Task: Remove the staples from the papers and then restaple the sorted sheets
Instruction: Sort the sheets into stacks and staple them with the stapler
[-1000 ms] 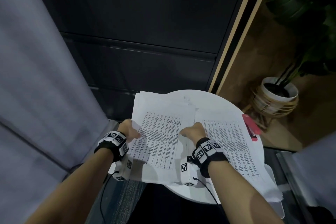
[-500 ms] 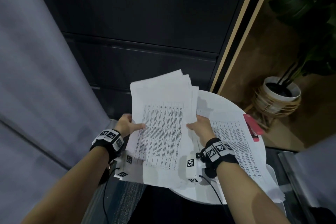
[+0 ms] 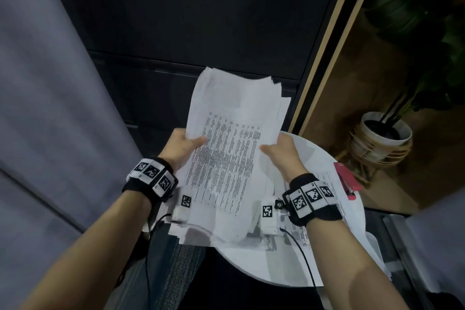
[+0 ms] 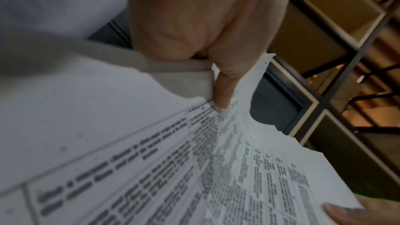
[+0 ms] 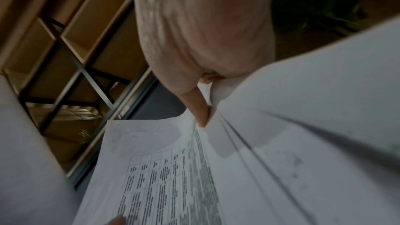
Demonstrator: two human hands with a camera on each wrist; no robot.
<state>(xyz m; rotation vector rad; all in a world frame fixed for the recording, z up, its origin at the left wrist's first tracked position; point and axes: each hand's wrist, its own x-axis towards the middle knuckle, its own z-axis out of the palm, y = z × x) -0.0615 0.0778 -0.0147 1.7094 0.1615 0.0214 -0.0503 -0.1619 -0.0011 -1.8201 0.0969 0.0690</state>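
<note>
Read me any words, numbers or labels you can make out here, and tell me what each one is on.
No text here is legible.
Held stack of papers: printed table, too blurred to read in all views.
Sheets on the round white table: print too small.
Wristband markers: black-and-white coded squares, no words.
Red stapler: no label visible.

We see bare counter [image 3: 254, 262] near its front edge; loose sheets [image 3: 337, 211] and red stapler [image 3: 348, 180] block the right, held stack [image 3: 234, 148] fills the middle.

The head view looks steeply down; both wrist views sit close, sharing the paper stack [image 3: 234, 148].
</note>
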